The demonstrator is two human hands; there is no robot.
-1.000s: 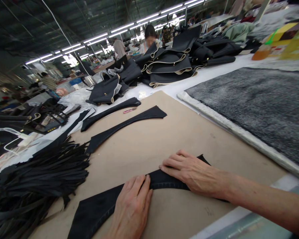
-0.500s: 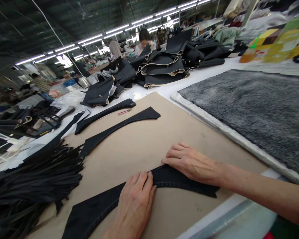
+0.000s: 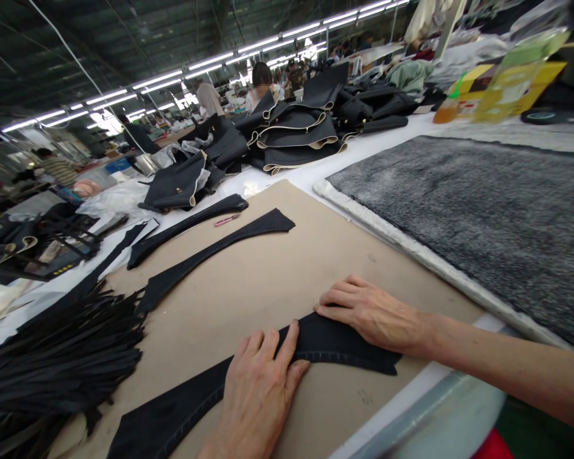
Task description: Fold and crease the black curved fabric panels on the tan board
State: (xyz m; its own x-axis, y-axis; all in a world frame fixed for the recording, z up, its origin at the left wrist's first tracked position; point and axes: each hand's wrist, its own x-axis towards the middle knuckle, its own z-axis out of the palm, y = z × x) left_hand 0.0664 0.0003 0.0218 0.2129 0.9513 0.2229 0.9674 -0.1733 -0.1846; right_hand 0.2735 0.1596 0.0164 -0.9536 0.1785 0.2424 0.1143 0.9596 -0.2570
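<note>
Curved black strip lay on brown board atop the bench, near side, left hand spread flat across its middle, right hand bent over its right part, any pinch impossible to tell, second strip beyond, black fringes left.

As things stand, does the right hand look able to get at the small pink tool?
Probably yes, with some stretch. Between the right hand and the pink tool lie bare brown board and one flat black curved piece, which it could pass over.
</note>
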